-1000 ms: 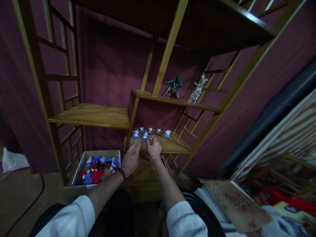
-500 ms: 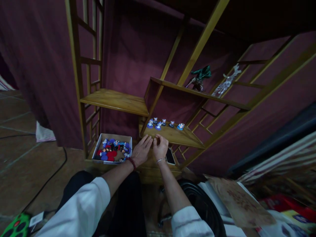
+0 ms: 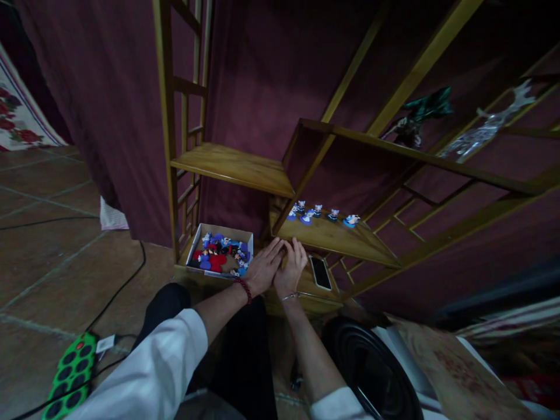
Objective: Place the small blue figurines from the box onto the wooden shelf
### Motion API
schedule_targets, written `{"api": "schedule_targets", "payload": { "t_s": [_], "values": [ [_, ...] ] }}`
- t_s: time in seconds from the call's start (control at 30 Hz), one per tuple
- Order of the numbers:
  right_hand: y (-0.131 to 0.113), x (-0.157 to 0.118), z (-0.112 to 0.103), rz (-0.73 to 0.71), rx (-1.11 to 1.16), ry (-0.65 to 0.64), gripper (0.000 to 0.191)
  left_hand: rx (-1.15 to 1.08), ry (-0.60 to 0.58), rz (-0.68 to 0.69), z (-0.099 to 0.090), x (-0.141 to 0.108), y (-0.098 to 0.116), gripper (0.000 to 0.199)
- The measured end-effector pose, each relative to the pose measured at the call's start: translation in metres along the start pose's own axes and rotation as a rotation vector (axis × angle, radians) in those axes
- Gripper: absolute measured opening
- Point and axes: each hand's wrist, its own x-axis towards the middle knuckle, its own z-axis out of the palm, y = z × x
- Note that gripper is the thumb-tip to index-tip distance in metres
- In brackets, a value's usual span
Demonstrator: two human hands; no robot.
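In front of the lower right shelf (image 3: 341,242), my two hands meet at the fingers and palms. My left hand (image 3: 265,269) has its fingers stretched forward, close together. Beside it, my right hand (image 3: 292,269) also extends its fingers, slightly bent. No object shows in either hand, though the space between the palms is hidden. Several small figurines (image 3: 332,215) with blue, purple and dark bases stand along the shelf just beyond my fingertips. To the left of my left hand sits an open cardboard box (image 3: 198,246) holding a jumble of blue, red and purple figurines (image 3: 216,262).
A phone (image 3: 321,272) lies right of my right hand. The wooden shelf unit has a higher left shelf (image 3: 236,166). A green figure (image 3: 420,116) and a clear deer-like ornament (image 3: 485,131) stand above right. A green power strip (image 3: 72,373), cables and a black round object (image 3: 371,373) are below.
The view has turned left, so the shelf unit appears further right. My right hand's fingers have straightened from a curl and now rest against my left hand. The phone shows more fully.
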Motion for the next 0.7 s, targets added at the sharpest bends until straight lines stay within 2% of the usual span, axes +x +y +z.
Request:
{"api": "schedule_targets", "payload": {
  "t_s": [0.1, 0.27, 0.47, 0.7],
  "values": [
    [-0.007, -0.012, 0.007, -0.041, 0.042, -0.034, 0.038, -0.009, 0.000, -0.011, 0.003, -0.012, -0.009, 0.042],
    [-0.018, -0.034, 0.027, -0.087, 0.126, -0.187, 0.042, -0.025, -0.030, -0.067, 0.012, -0.036, -0.032, 0.039],
    [-0.028, -0.052, 0.061, 0.021, 0.201, -0.378, 0.040, -0.027, -0.080, -0.263, 0.024, -0.066, -0.060, 0.038],
    [-0.034, -0.060, 0.108, 0.052, 0.242, -0.627, 0.039, 0.016, -0.118, -0.457, 0.021, -0.089, -0.086, 0.042]
  ]
}}
